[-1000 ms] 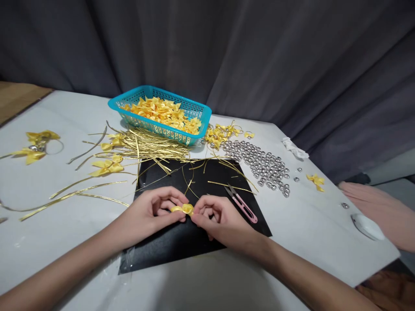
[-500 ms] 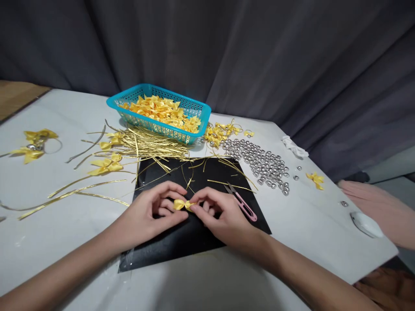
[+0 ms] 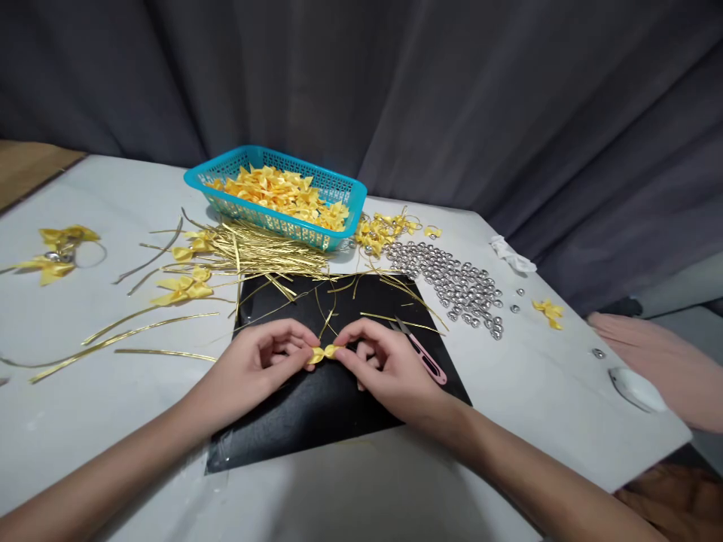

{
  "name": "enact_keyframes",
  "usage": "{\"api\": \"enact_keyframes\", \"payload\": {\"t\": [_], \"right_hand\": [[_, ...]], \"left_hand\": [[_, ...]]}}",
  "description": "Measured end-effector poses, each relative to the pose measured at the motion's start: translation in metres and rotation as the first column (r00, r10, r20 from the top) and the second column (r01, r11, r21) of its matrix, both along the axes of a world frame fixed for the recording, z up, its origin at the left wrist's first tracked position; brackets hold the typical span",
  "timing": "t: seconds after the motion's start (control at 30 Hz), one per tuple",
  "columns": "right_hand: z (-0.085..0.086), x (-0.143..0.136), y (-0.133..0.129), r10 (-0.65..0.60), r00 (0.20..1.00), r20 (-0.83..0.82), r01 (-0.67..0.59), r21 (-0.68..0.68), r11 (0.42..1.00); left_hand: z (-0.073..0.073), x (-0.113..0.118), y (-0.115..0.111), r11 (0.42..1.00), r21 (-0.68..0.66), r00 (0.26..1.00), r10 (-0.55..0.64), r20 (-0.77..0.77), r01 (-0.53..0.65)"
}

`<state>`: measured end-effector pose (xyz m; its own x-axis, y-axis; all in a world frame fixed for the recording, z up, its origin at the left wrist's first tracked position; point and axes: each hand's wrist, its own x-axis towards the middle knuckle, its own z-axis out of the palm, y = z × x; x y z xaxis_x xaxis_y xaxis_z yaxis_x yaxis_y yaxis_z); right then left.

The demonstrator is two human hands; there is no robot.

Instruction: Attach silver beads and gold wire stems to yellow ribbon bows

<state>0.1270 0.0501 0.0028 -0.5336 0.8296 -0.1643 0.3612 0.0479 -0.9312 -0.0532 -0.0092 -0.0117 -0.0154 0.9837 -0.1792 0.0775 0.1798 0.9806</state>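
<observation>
A small yellow ribbon bow (image 3: 324, 354) is held over the black mat (image 3: 294, 410). My left hand (image 3: 271, 361) pinches its left loop between thumb and forefinger. The right loop is gripped the same way by my right hand (image 3: 384, 365). Parts of both loops are hidden under the fingertips. Pink-handled snips (image 3: 428, 359) lie on the mat just beyond my right hand. Thin gold strips (image 3: 327, 324) rest on the mat behind the bow.
Behind the mat stands a blue basket (image 3: 361, 197) of yellow bows, with a bundle of gold strips (image 3: 265, 252) before it. Silver beads (image 3: 452, 282) spread to the right. More bows (image 3: 184, 286) lie left. A white device (image 3: 638, 389) sits at the right edge.
My left thumb and forefinger have closed onto the bow's left loop, where they were apart before. A gold strip beside my left forearm has shifted left.
</observation>
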Motion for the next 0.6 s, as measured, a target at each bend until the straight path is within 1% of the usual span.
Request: {"api": "enact_keyframes", "payload": {"t": [0.07, 0.1, 0.13, 0.2, 0.23, 0.3, 0.4, 0.53, 0.6], "right_hand": [[-0.001, -0.002, -0.004, -0.17, 0.984, -0.046, 0.167, -0.07, 0.983], [-0.001, -0.003, -0.007, -0.229, 0.973, -0.037, 0.222, -0.133, 0.966], [-0.002, -0.005, -0.011, -0.244, 0.97, -0.009, 0.236, -0.215, 0.948], [-0.003, -0.009, -0.019, -0.174, 0.984, 0.026, 0.17, -0.392, 0.904], [-0.004, -0.011, -0.022, -0.144, 0.99, 0.008, 0.132, -0.451, 0.883], [-0.006, -0.013, -0.024, -0.134, 0.989, -0.063, 0.088, -0.481, 0.872], [-0.008, -0.013, -0.021, -0.114, 0.986, -0.117, 0.047, -0.466, 0.884], [-0.005, -0.011, -0.015, -0.105, 0.989, -0.102, 0.042, -0.487, 0.872], [-0.002, -0.011, -0.014, -0.102, 0.994, -0.044, 0.068, -0.483, 0.873]], "left_hand": [[0.0, 0.0, 0.0, 0.998, -0.017, 0.998, 0.057, 0.024, -0.056], [0.0, 0.0, 0.001, 0.995, -0.039, 0.995, 0.088, 0.047, -0.087], [0.0, 0.0, 0.001, 0.992, -0.067, 0.991, 0.112, 0.07, -0.107], [0.001, 0.001, 0.0, 0.989, -0.106, 0.988, 0.118, 0.099, -0.107], [0.002, 0.002, -0.001, 0.99, -0.108, 0.989, 0.107, 0.101, -0.096], [0.002, 0.004, -0.002, 0.994, -0.087, 0.993, 0.079, 0.086, -0.071], [0.003, 0.007, -0.005, 0.998, -0.042, 0.998, 0.055, 0.041, -0.054], [0.0, 0.009, -0.007, 0.999, -0.003, 0.999, 0.038, 0.007, -0.038], [-0.001, 0.008, -0.007, 0.997, 0.001, 0.997, 0.074, -0.007, -0.074]]}}
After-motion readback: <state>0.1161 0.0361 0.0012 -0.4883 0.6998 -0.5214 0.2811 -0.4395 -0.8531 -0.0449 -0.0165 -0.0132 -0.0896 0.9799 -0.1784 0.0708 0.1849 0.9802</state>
